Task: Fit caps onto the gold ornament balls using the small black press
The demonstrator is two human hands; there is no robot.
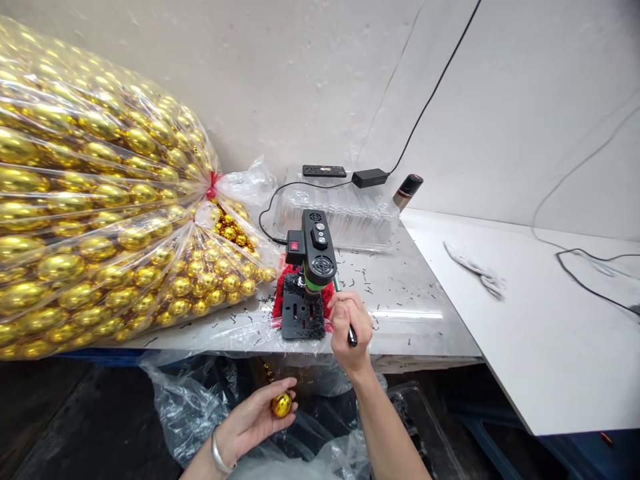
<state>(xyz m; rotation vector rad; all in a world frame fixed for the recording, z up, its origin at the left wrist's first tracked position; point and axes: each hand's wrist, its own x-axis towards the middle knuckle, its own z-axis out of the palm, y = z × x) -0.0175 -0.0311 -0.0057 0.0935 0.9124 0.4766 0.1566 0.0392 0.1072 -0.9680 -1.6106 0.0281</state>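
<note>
Below the table's front edge, my left hand (260, 415) holds a shiny gold ball (281, 405) between thumb and fingers, with a silver bangle (221, 453) on the wrist. My right hand (352, 330) is wrapped round a black-ended handle (353, 336) at the right side of a small black machine (320, 247). Under the machine's head is a black slotted base plate (299, 313), sprinkled with black bits and lying on red material (281, 293). Between head and plate a green ring (314, 287) shows.
Large clear bags of gold balls (100, 200) fill the left. Behind the machine stand a clear plastic tray (345, 220), a power adapter (369, 177) and a spray can (408, 192). A glove (475, 269) lies on the white table (525, 347). Plastic sheeting (195, 400) hangs below.
</note>
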